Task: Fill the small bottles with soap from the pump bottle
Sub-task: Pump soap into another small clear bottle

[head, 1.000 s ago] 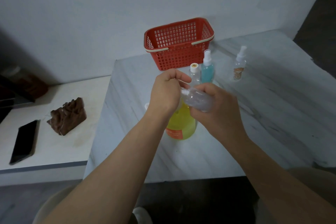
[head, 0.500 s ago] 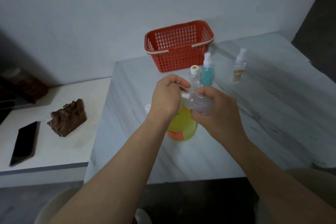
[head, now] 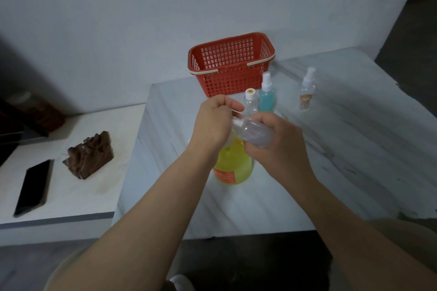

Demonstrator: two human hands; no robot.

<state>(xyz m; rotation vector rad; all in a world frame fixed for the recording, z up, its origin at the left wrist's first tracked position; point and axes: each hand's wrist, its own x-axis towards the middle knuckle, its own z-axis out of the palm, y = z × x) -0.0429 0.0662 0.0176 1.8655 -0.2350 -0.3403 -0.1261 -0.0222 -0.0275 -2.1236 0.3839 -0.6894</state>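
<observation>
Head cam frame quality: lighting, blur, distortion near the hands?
Head view: dim, flat bluish light, no glare, deep shadow at far left. Head view: wide-angle bowing along the table edges. Head view: left hand and right hand slightly soft; clear small bottle low-contrast against skin; yellow pump bottle and red basket read clearly.

Dim room: plain white wall [head: 142, 19], marble-patterned table [head: 354, 160], lower white counter [head: 78, 196]

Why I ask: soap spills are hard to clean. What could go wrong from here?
The small bottle lies tilted almost sideways in the right hand, so soap could miss its neck or run out onto the table. The left hand covers the top of the pump bottle, so aiming may be harder.
</observation>
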